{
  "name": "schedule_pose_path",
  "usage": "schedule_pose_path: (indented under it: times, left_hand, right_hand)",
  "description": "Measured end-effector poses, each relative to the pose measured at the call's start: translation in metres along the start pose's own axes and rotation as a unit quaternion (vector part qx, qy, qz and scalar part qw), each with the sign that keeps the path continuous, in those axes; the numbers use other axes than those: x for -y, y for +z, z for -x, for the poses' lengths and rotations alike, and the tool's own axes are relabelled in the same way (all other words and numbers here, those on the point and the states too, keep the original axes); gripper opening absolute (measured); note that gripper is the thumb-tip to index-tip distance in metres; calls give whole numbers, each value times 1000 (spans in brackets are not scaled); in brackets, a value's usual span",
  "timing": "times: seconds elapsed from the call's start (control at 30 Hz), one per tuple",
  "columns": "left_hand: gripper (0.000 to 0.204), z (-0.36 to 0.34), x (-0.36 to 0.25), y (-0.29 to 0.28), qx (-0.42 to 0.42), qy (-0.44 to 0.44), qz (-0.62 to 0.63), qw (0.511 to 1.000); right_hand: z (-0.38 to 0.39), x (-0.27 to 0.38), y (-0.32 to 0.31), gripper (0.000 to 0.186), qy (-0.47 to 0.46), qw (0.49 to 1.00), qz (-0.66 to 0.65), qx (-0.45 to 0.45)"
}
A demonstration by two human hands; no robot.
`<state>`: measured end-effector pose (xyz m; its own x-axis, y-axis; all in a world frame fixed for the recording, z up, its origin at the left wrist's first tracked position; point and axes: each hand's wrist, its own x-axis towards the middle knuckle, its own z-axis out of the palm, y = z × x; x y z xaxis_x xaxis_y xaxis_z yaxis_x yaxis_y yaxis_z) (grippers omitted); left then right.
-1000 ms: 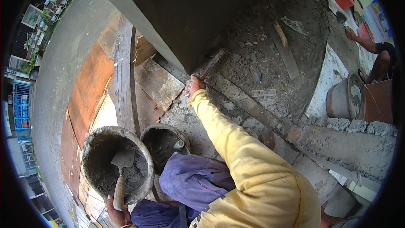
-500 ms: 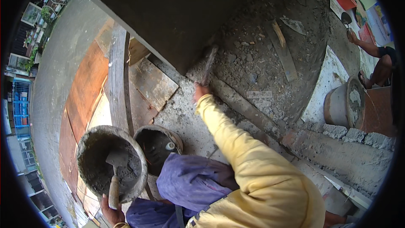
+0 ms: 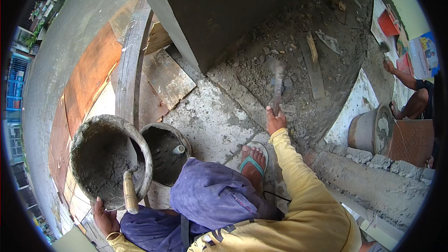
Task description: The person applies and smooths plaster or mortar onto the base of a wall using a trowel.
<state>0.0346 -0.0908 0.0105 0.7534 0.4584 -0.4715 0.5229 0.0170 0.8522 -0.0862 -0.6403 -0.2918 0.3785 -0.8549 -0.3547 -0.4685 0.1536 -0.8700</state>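
Where the dark wall (image 3: 219,14) comes down to a corner, it meets the far corner of a pale slab (image 3: 210,112). Beyond the slab's far right edge spreads rubble (image 3: 261,56), with a strip of wood (image 3: 313,72) lying across it. Along the slab's left edge run brown boards (image 3: 88,72) and a grey beam (image 3: 133,60). Past the rubble's right side, a co-worker (image 3: 415,98) crouches behind a tub (image 3: 361,133), one arm stretched out.

By the slab's left edge is the bucket (image 3: 75,154), with mortar (image 3: 109,175) inside. A smaller pail (image 3: 156,135) stands just beside it, toward the slab's middle. The left hand (image 3: 106,217) has its fingers at the bucket's near rim; how firmly they close there, I cannot tell. The right hand (image 3: 276,122), out past the slab's right edge, is closed around the near end of a long, narrow tool (image 3: 278,86), whose far end blurs over the rubble. A trowel (image 3: 129,189) sits in the bucket, blade down by the mortar, wooden handle across the near rim. On the slab's near part rests a foot in a sandal (image 3: 254,161) with a turquoise strap. A small pale object (image 3: 178,149) shows at the pail's right side.
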Motion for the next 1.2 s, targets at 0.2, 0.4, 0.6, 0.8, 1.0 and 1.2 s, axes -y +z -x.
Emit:
schedule_pose_path:
  times: [0.2,0.4,0.6,0.8,1.0,1.2]
  left_hand:
    - [31,6,0,4,-17,-1,0,1000]
    - [38,6,0,6,-10,11,-4,1000]
    - [40,9,-1,6,-28,-3,2,1000]
    - [35,6,-1,12,-52,28,5,998]
    - [31,7,-1,7,-36,8,23,999]
    - [27,9,-1,0,-7,38,-18,999]
  right_hand:
    - [7,76,11,46,-230,954,130,143]
    - [-48,52,33,47,-102,887,407,193]
    - [-57,-29,-3,59,35,946,321,33]
    - [-5,-18,-65,38,-71,945,320,6]
    - [11,66,0,35,-156,891,383,187]
    - [0,103,45,32,-295,781,481,266]
